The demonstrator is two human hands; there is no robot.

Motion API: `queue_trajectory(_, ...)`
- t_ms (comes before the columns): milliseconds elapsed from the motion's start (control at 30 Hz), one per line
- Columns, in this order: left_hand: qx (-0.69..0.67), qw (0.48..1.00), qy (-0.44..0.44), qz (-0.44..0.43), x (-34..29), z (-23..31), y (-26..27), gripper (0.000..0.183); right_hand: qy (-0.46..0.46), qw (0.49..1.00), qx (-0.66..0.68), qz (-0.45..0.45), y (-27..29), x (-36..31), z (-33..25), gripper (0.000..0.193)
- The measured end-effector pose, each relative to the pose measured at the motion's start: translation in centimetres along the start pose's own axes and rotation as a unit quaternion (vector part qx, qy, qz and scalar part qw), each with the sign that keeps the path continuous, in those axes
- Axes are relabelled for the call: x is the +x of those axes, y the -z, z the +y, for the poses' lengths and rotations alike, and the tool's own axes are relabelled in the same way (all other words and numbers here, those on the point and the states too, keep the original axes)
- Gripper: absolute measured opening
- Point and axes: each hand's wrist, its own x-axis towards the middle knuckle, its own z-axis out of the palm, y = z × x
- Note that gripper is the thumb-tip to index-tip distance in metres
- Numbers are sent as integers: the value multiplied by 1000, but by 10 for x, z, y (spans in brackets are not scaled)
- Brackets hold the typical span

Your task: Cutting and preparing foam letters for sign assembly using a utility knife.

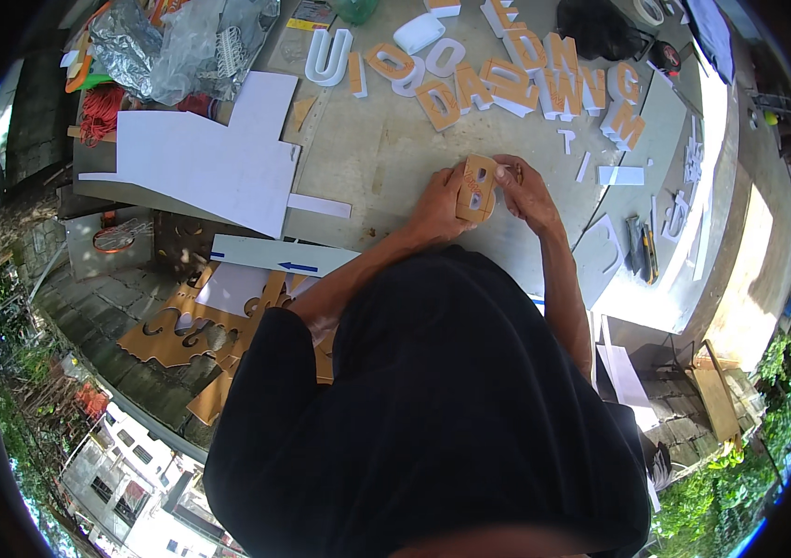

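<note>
A counter (367, 139) carried a white sheet (200, 163) and loose block letters (558, 80).
Over the near side, the left grip (440, 199) clasped a brown-faced, two-holed letter (479, 187); the right grip (527, 193) pinched its upper right edge.

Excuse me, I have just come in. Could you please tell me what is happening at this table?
A person holds a tan-faced letter piece with two openings in the left hand, with the right hand at its edge. More block letters sit farther back on the table. A large white sheet lies to the left; a yellow-and-black cutter lies to the right.
</note>
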Motion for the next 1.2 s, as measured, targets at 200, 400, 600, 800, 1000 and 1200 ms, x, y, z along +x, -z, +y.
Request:
queue_trajectory(200, -183, 981, 32, -55, -6, 0, 25, 106, 71, 995, -34, 64, -24, 9, 12, 64)
queue_trajectory(400, -420, 895, 149, 13, -16, -14, 34, 76, 67, 997, -22, 38, -53, 19, -6, 62)
queue_trajectory(600, -433, 892, 111, 73, -9, -18, 48, 60, 130, 983, -127, 23, -78, 39, -17, 61)
queue_trajectory(800, -318, 930, 69, 172, 10, -46, 80, 63, 190, 958, -193, 91, -84, 35, -8, 46)
queue_trajectory(1000, -27, 960, 124, 250, 40, -82, 92, 57, 110, 950, -283, 72, -54, 11, 4, 24)
queue_trajectory(1200, 146, 934, 22, 324, 54, -62, 95, 48, 174, 921, -308, 165, -34, 9, 36, 21)
